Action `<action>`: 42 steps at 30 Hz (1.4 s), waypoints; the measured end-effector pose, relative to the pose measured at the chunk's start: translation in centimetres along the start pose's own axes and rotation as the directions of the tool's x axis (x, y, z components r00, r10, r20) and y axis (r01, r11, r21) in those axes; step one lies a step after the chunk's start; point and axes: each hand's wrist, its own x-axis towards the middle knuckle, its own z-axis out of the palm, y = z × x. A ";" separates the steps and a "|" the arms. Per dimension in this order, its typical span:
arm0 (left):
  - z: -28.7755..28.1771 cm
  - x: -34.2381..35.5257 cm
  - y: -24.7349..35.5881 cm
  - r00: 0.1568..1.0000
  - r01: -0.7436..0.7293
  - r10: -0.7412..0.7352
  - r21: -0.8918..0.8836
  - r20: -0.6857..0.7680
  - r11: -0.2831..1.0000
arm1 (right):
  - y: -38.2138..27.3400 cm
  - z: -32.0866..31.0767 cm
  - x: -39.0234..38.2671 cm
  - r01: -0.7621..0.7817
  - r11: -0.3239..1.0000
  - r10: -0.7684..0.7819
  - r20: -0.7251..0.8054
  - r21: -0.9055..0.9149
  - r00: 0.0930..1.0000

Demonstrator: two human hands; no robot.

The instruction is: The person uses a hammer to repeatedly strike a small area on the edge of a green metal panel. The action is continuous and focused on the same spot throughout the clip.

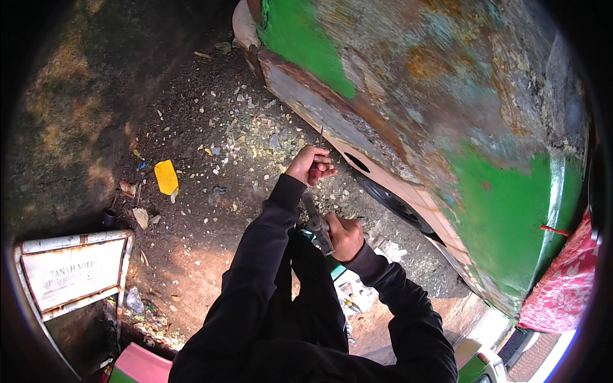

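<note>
Two bare hands are showing in the head view, both emerging from dark sleeves. The left hand (313,167) is closing its curled fingers around what appears to be a slim tool with a reddish grip (314,177) and a thin dark shaft; its exact kind is not readable. The right hand (345,237), nearer the body, is clamping a worn grey metal tool, hammer-like in shape (319,228), whose narrow end is pointing toward the left hand. The hold is probably being kept close to the heavy end for control, and the slim tool is seemingly being held upright to aim its shaft.

Just beyond and to the right of both hands, a large green metal vehicle body with rusty, stripped patches (434,83) is standing, with a black round tyre (393,201) showing under its edge. Left of the left hand, a flat yellow scrap (166,177) is lying on dark littered soil (191,134).

Regarding writing: farther left and nearer the body, a white rectangular signboard in a rusted frame (73,271) is carrying dark block lettering above smaller, fainter lines. Neither tool is showing a legible brand or label.
</note>
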 end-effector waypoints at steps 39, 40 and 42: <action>-3.5 0.4 1.8 0.977 0.153 -0.095 -0.308 0.193 0.939 | -5.1 -1.2 2.6 0.047 0.998 -0.049 0.054 0.039 0.997; -3.9 0.8 1.7 0.958 0.187 -0.094 -0.344 0.269 0.920 | -4.8 -1.2 2.5 0.105 0.994 -0.106 0.021 0.037 0.994; -3.6 1.4 1.1 0.997 0.054 -0.040 -0.220 0.066 0.974 | -1.7 1.1 2.9 -0.059 0.988 0.075 0.108 -0.143 0.991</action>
